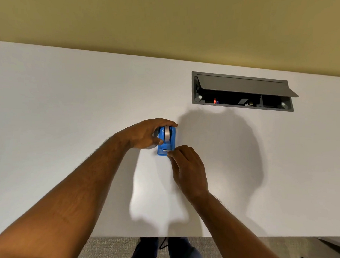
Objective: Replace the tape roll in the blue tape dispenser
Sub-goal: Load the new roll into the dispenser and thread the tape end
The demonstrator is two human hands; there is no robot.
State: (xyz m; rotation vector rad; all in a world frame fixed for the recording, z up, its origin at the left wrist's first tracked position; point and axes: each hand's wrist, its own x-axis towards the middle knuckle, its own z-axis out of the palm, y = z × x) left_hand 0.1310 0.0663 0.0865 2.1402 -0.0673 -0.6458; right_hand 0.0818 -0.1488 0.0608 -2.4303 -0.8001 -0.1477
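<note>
well out from every edge of the white desk [67, 113], the blue tape dispenser [166, 146] stands with a tape roll [167, 133] in it. left hand [146, 134] curls its fingers around the roll end. right hand [188, 171] pinches thumb and forefinger together at the cutter end. grey cable box [241, 90] sits open near the far edge.

We have a single head-worn view, looking forward and steeply down over a white desk [67, 106] from above its near edge, close enough that both forearms fill the lower frame (wide-angle, so the desk's edges bow); a yellow wall [160, 22] closes the top.
</note>
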